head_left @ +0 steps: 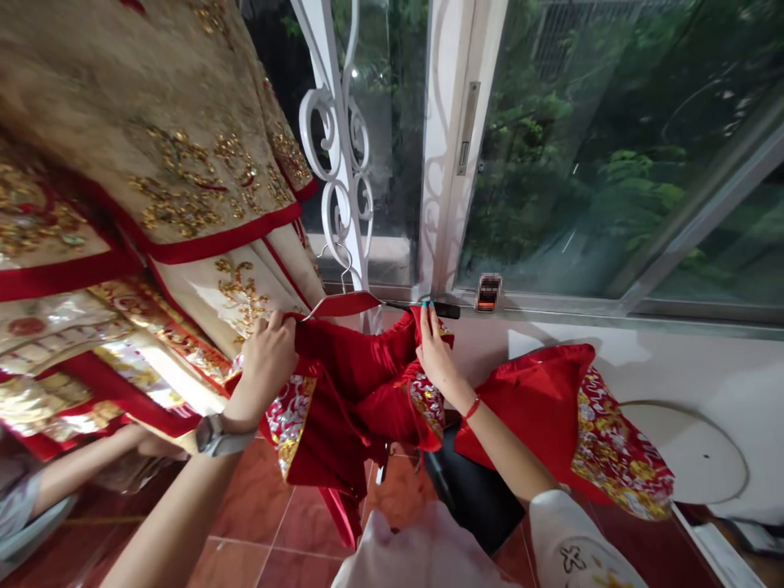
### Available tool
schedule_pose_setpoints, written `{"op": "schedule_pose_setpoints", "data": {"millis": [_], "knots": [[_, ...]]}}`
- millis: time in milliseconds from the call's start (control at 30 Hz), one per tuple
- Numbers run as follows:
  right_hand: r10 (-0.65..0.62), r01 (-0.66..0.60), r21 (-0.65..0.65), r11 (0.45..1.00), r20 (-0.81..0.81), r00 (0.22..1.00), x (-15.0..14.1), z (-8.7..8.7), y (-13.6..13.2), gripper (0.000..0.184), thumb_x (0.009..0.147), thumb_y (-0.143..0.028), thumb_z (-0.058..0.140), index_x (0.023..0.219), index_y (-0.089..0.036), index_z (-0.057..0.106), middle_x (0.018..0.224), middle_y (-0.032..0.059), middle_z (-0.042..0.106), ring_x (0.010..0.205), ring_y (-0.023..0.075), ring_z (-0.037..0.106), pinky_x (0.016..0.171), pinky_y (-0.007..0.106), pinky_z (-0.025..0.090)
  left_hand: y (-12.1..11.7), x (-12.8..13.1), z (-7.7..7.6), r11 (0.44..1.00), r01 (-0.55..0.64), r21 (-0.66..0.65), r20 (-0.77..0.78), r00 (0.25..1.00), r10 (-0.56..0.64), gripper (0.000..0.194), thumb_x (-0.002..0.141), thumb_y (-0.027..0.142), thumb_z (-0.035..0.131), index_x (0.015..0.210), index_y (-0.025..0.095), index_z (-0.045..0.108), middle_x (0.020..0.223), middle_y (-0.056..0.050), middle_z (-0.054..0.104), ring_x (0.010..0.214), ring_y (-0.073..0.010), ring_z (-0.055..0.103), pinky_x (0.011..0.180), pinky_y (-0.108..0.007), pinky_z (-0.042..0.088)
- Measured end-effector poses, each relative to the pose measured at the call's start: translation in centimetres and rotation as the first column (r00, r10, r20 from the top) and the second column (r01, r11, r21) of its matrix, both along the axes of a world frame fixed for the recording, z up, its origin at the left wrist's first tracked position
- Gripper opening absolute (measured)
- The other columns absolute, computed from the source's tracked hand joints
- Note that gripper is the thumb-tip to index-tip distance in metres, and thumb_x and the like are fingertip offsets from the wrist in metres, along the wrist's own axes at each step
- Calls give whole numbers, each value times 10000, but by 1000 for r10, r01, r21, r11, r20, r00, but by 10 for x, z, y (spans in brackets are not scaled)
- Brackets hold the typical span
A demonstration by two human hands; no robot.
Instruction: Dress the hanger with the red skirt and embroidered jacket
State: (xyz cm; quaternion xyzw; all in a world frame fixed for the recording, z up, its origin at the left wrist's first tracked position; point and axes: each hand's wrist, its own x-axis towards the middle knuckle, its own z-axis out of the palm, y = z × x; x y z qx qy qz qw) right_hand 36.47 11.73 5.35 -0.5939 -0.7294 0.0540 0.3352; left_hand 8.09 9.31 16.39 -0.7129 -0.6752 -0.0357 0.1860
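A red garment (367,371) with gold and silver embroidered panels spreads between my two hands. A hanger (344,269) with a thin metal hook sits at its top edge; a black hanger end (447,310) sticks out at the right. My left hand (269,359), a watch at its wrist, is closed round the garment's left shoulder and the hanger there. My right hand (436,355) grips the garment's right shoulder, its fingers long over the cloth and its thumb hidden. A red cord circles that wrist.
Cream and red robes (214,163) with gold embroidery hang at the left. A co-worker's arm (91,465) shows below them. A white scrolled metal rack (334,139) stands before the window (581,163). Another red embroidered piece (539,392) lies over a black seat (478,498) at the right.
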Motion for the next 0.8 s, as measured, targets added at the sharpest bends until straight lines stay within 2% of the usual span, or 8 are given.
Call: {"op": "schedule_pose_setpoints", "data": {"millis": [67, 167, 267, 400, 467, 533, 633, 800], "knots": [[-29, 28, -8, 1000, -30, 999, -2, -7, 4, 931, 802, -40, 444, 1643, -272, 119, 1665, 238, 183, 907, 290, 733, 656, 369, 591, -3, -4, 2, 999, -31, -19, -1, 1000, 31, 321, 788, 46, 481, 1053, 87, 657, 1174, -240, 640, 1062, -396, 656, 782, -454, 582], [-77, 80, 35, 996, -82, 994, 5, -3, 11, 815, 846, -67, 456, 1601, -330, 297, 1546, 214, 395, 823, 245, 727, 725, 399, 594, -9, -9, 5, 990, -76, -117, 32, 996, 80, 299, 786, 108, 518, 1059, 98, 639, 1186, -226, 635, 911, -362, 712, 717, -446, 586], [-67, 77, 83, 994, -121, 990, 13, 10, 15, 644, 902, -115, 418, 1515, -300, 483, 1292, 163, 593, 834, 238, 714, 815, 413, 581, -11, -8, 6, 984, -109, -138, 111, 986, 124, 301, 813, 196, 528, 1082, 104, 628, 1227, -228, 618, 841, -340, 728, 697, -447, 587], [126, -89, 171, 981, -218, 968, 0, 42, 19, 545, 934, -125, 334, 1390, -194, 625, 1134, 140, 700, 1015, 255, 674, 963, 412, 534, -11, 4, 12, 990, -117, -78, 249, 959, 133, 314, 817, 197, 515, 1086, 92, 638, 1241, -219, 609, 947, -329, 719, 826, -423, 582], [213, -159, 224, 962, -247, 945, -14, 58, 17, 535, 936, -139, 338, 1386, -195, 622, 1158, 114, 710, 1060, 239, 659, 1009, 404, 516, -14, 16, 14, 994, -113, -6, 319, 942, 109, 339, 830, 202, 500, 1124, 95, 631, 1306, -223, 583, 975, -333, 713, 846, -437, 580], [290, -228, 259, 938, -232, 929, -25, 65, 12, 555, 933, -150, 363, 1451, -217, 554, 1246, 93, 687, 1113, 227, 643, 1050, 396, 496, -19, 29, 11, 991, -122, 48, 361, 928, 97, 385, 838, 197, 498, 1193, 94, 605, 1402, -243, 524, 962, -339, 716, 818, -456, 587], [359, -321, 213, 923, -169, 918, -28, 53, 4, 629, 924, -135, 382, 1542, -245, 422, 1336, 93, 636, 1113, 237, 646, 1035, 396, 504, -28, 47, -11, 987, -142, 72, 402, 910, 101, 541, 818, 134, 497, 1355, 76, 504, 1526, -299, 389, 1018, -377, 705, 760, -473, 600], [328, -327, 23, 945, -76, 942, -18, 0, -5, 593, 949, -147, 382, 1520, -291, 452, 1174, 106, 662, 957, 258, 678, 890, 392, 547, -24, 60, -54, 964, -167, 207, 560, 828, 23, 697, 796, 111, 526, 1479, 89, 385, 1623, -295, 219, 1273, -441, 580, 879, -501, 594]]}}
